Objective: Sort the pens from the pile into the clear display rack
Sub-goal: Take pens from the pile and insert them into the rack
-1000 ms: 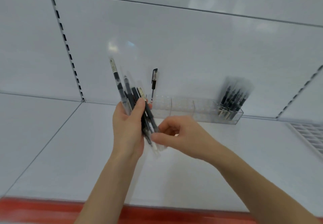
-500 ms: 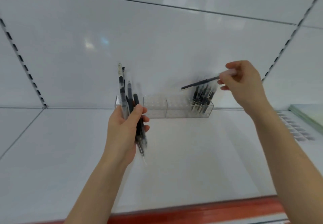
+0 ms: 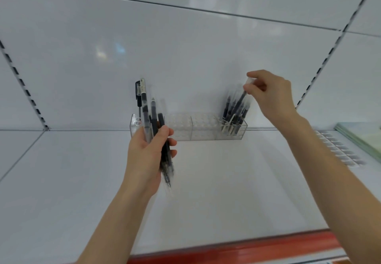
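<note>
- This looks like a shop, at a stationery display.
- The white shelf [image 3: 226, 181] and glossy white back panel [image 3: 185, 57] are retail shelving: slotted uprights [image 3: 22, 83] with rows of dark notches run up the back on both sides.
- A red strip [image 3: 247, 245] runs along the shelf's front edge.
- A clear display rack [image 3: 203, 127], split into compartments, stands against the back panel, with many alike dark pens [image 3: 235, 109] upright in its right end.
- A flat stack of pale green sheets [image 3: 362, 138] lies on the neighbouring shelf section to the right.
</note>
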